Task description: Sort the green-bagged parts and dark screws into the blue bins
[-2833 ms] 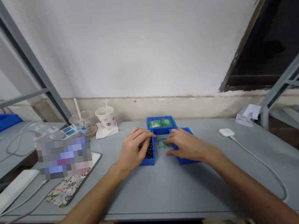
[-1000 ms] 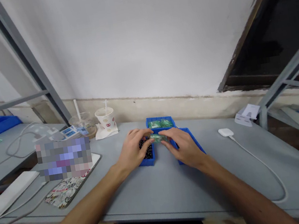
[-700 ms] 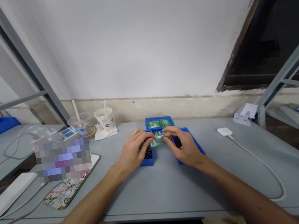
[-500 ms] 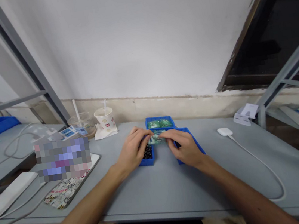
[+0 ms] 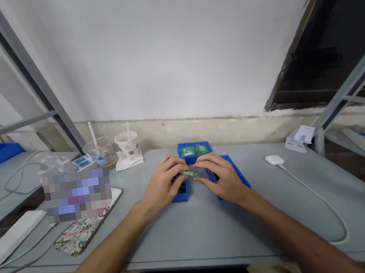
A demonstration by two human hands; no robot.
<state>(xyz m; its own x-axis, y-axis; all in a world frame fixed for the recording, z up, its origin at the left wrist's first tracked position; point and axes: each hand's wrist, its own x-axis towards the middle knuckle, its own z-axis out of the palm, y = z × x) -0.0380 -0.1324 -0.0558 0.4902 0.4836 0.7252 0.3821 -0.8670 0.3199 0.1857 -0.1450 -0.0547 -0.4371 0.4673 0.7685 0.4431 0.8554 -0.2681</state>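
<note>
left hand (image 5: pixel 163 178), one: fingers clamped on the left end of a green piece, thumb beneath.

right hand (image 5: pixel 223 176), one: thumb and forefinger spread about the piece's right end; whether they pinch it, cannot tell.

green piece (image 5: pixel 188 173), one: slim, slightly tilted, raised between both hands above the gap between the near trays.

progress, as judged: this one piece is picked up and in handling, not set down. other green stock lies in the far tray; whether handled or unhandled, the view does not tell, so the share done and left is uncertain.

left tray (image 5: pixel 180 198), one, blue: under the left hand; small black parts (image 5: pixel 181 188), many, uncountable.

right tray (image 5: pixel 238 174), one, blue: partly under the right hand; contents mostly hidden.

far tray (image 5: pixel 191 158), one, blue: behind the hands; green packets (image 5: pixel 195 150), several, overlapping, exact number unclear.

further out on the grey surface (image 5: pixel 197 231): cups, two, one clear (image 5: pixel 103 150) and one paper (image 5: pixel 128 143), each with a straw; patterned slab (image 5: pixel 80 233), one; white case (image 5: pixel 274 160), one, with one cable (image 5: pixel 317 198); white card (image 5: pixel 303 136), one, folded.
</note>
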